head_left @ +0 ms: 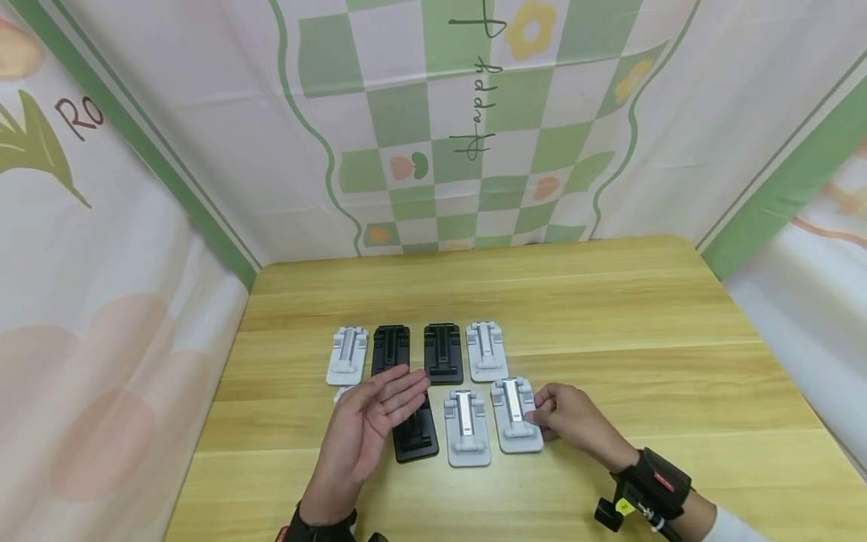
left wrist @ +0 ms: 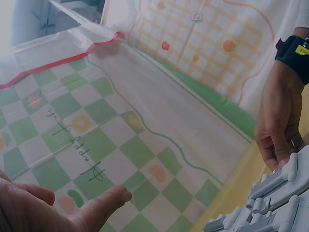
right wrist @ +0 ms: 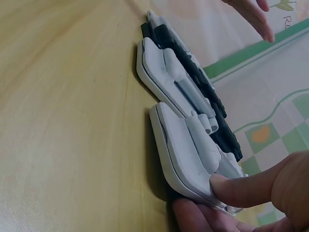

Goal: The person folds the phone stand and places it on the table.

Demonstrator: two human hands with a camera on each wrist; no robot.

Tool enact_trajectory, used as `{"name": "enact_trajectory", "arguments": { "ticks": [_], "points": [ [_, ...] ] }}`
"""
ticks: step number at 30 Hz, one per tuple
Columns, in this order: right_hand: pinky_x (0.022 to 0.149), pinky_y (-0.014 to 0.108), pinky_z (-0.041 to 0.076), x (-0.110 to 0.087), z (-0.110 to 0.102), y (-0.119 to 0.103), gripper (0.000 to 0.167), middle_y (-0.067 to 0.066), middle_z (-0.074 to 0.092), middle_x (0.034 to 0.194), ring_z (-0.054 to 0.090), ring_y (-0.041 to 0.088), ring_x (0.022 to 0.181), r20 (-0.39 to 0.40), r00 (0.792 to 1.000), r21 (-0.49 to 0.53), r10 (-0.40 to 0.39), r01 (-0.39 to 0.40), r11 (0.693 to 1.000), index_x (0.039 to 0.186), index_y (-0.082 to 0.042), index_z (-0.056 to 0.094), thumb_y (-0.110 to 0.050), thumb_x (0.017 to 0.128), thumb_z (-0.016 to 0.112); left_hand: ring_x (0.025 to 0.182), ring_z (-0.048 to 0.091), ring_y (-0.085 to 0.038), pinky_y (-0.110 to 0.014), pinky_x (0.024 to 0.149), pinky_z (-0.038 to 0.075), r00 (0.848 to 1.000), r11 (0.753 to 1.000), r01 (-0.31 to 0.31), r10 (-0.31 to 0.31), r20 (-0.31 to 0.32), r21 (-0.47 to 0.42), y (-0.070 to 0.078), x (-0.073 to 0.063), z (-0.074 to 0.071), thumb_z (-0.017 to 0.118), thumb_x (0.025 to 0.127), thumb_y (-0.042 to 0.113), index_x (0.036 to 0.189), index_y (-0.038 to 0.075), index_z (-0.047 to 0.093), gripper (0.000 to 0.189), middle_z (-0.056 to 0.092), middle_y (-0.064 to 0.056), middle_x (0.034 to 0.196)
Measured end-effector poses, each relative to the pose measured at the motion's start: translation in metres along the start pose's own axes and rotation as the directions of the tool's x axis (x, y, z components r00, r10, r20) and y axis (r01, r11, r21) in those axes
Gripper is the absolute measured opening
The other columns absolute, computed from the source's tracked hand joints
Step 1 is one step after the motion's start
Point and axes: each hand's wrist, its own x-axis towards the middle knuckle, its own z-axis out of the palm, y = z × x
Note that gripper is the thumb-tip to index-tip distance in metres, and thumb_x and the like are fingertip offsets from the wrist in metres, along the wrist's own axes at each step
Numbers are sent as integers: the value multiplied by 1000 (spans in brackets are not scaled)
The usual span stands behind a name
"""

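Observation:
My right hand (head_left: 574, 421) pinches the right edge of a folded white phone stand (head_left: 518, 440), at the right end of the near row. In the right wrist view the thumb (right wrist: 241, 188) lies on the stand's top and the fingers are at its underside. My left hand (head_left: 369, 425) is held over the left part of the rows, palm turned up, fingers straight, holding nothing. It partly covers a black phone stand (head_left: 416, 444) and mostly hides a white one (head_left: 342, 391). Between the hands lies another white phone stand (head_left: 467, 452).
A far row holds a white stand (head_left: 345, 365), a black stand (head_left: 391, 342), a second black stand (head_left: 443, 361) and a white stand (head_left: 486, 357). They lie on a wooden table (head_left: 609, 309). Printed cloth (head_left: 454, 150) hangs behind the table and on both sides.

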Motion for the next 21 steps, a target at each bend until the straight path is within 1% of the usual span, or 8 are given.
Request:
{"name": "enact_trajectory", "arguments": {
  "ticks": [5, 11, 13, 15, 16, 18, 19, 21],
  "points": [
    [61, 32, 64, 2, 1, -1, 26, 14, 65, 86, 68, 20, 69, -14, 1000, -20, -15, 15, 1000, 106, 10, 59, 1, 87, 74, 126, 65, -33, -43, 108, 54, 1000, 1000, -10, 10, -1, 7, 2, 2, -1, 25, 111, 12, 149, -14, 36, 47, 55, -33, 144],
    [57, 30, 62, 1, -2, -2, 27, 12, 64, 81, 66, 19, 66, -33, 999, -94, -40, 37, 995, 106, 8, 59, 0, 86, 76, 126, 66, -33, -42, 107, 55, 998, 997, -64, 65, -22, 52, 5, 4, -2, 27, 111, 14, 148, -15, 36, 48, 54, -33, 144],
    [56, 28, 59, 1, -2, -4, 26, 9, 64, 80, 63, 18, 67, -49, 994, -197, -98, 87, 976, 106, 6, 60, -1, 86, 76, 130, 62, -34, -42, 109, 53, 996, 992, -74, 77, -33, 101, 8, 3, -3, 27, 111, 14, 150, -13, 36, 48, 53, -32, 146],
    [61, 30, 58, 1, -1, -10, 30, 9, 65, 87, 62, 19, 75, -74, 972, -350, -224, 184, 918, 110, 5, 61, -2, 85, 76, 139, 54, -33, -43, 115, 47, 996, 970, -76, 86, -33, 229, 12, 1, -4, 27, 111, 16, 154, -7, 33, 49, 48, -27, 154],
    [65, 32, 57, 1, -1, -15, 32, 11, 66, 92, 62, 21, 80, -96, 949, -435, -299, 230, 871, 112, 5, 62, -4, 85, 77, 146, 46, -31, -45, 120, 40, 995, 943, -75, 90, -31, 324, 14, 0, -4, 28, 111, 20, 157, -2, 30, 51, 43, -23, 159],
    [78, 40, 59, 2, -3, -27, 40, 17, 67, 108, 62, 29, 96, -133, 881, -579, -455, 303, 757, 121, 5, 62, -12, 89, 77, 156, 27, -31, -52, 128, 25, 994, 848, -80, 107, -21, 524, 18, -2, -3, 32, 112, 28, 163, 7, 21, 56, 27, -15, 169],
    [89, 47, 57, 1, -5, -35, 46, 21, 65, 121, 60, 34, 108, -146, 842, -627, -519, 327, 707, 128, 7, 60, -16, 91, 76, 159, 15, -30, -56, 129, 15, 993, 769, -87, 119, -9, 633, 20, -2, -2, 32, 112, 33, 165, 12, 13, 60, 15, -10, 173],
    [105, 60, 48, -2, -10, -51, 61, 27, 53, 144, 49, 43, 132, -166, 784, -679, -598, 349, 646, 141, 6, 52, -29, 96, 73, 161, -6, -27, -65, 128, 2, 988, 576, -94, 153, 6, 812, 22, -3, 1, 33, 111, 44, 165, 23, -1, 68, -7, 0, 174]
  ]
}}
